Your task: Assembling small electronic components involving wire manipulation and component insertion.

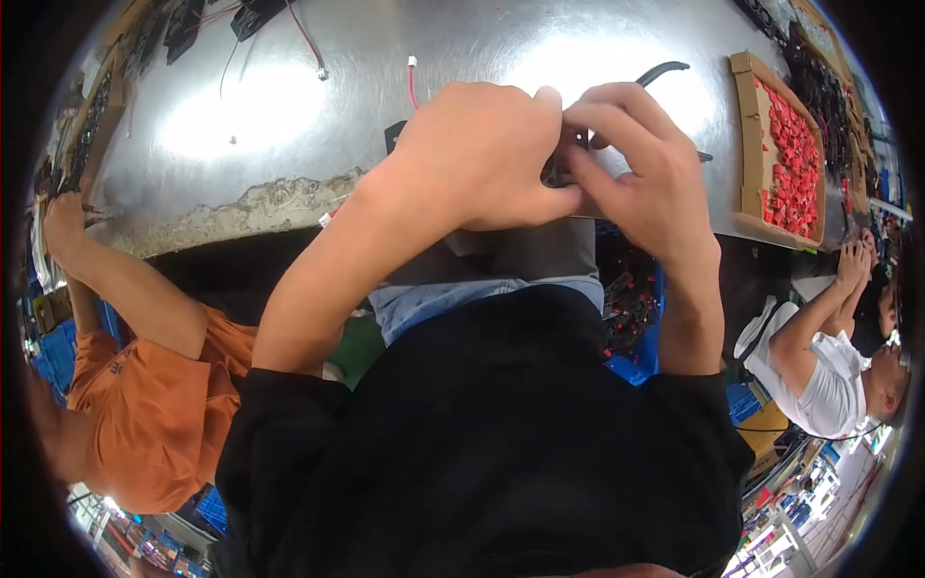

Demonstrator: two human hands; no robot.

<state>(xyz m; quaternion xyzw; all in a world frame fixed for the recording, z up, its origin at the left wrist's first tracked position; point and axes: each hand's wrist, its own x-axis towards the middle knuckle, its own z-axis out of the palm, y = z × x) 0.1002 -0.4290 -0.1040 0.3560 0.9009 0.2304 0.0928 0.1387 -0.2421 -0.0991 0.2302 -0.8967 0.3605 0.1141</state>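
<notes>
Over the near edge of the metal table, my left hand (477, 159) and my right hand (647, 164) meet with fingers closed around a small black part (556, 175). Most of that part is hidden by the fingers, so its kind cannot be made out. Beside my left hand, a black piece (393, 136) pokes out. A red wire (412, 82) with a white connector at its end lies just beyond that hand. Behind my right hand, a curved black strip (665, 70) rests on the table, and a short black tip (705, 157) shows by the wrist side.
A cardboard tray of red parts (795, 159) stands at the right. Black parts with wires (255, 17) lie at the far left. Below the table edge is a blue crate (636, 368) holding black and red pieces. Co-workers in orange (159, 414) and white (809, 371) sit either side.
</notes>
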